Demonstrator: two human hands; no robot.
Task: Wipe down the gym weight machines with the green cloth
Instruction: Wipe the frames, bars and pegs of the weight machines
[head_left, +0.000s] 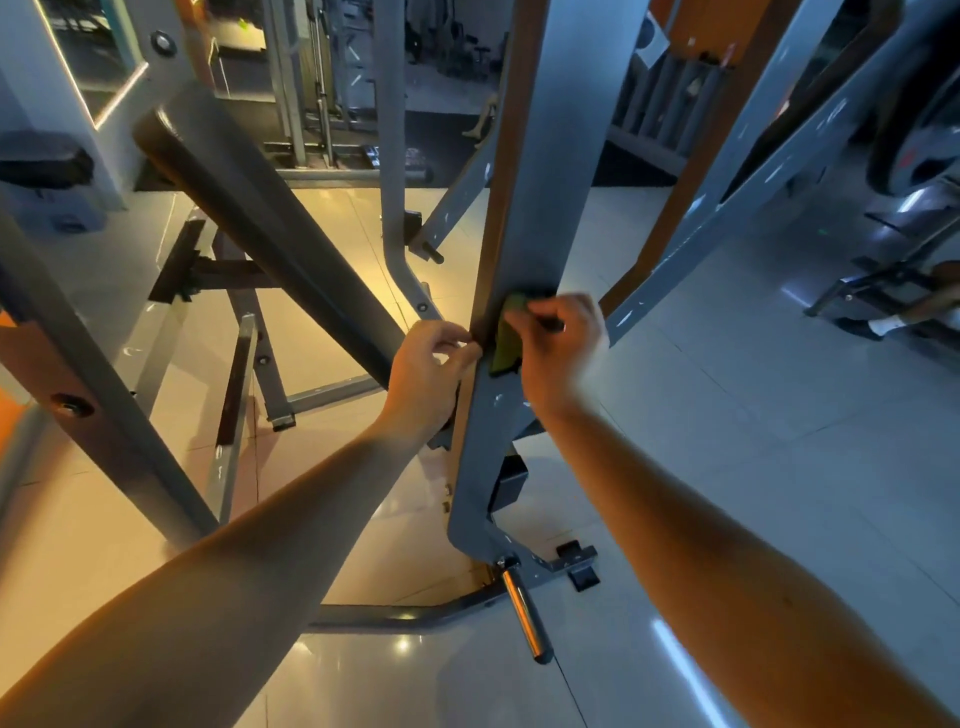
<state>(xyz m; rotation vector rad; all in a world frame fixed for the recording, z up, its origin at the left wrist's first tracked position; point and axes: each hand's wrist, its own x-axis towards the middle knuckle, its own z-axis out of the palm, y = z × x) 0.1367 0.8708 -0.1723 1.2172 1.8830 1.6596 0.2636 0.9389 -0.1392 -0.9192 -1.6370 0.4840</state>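
Wiping step: your right hand (563, 343) clenches the green cloth (506, 345) against the grey upright (530, 208), about mid-height. Your left hand (428, 364) has its fingers curled at the upright's left edge — grasping frame or cloth, cannot tell. Risks: the cloth is bunched small, so strokes may skip parts of the face — and a long downward pass could knock your knuckles on the chrome peg (524, 618).

The glossy tiled floor (727, 415) carries the grey machine frame (535, 182) and a black mat (447, 145) beyond.

R hand (561, 348) blurred, cloth (505, 353) partly hidden
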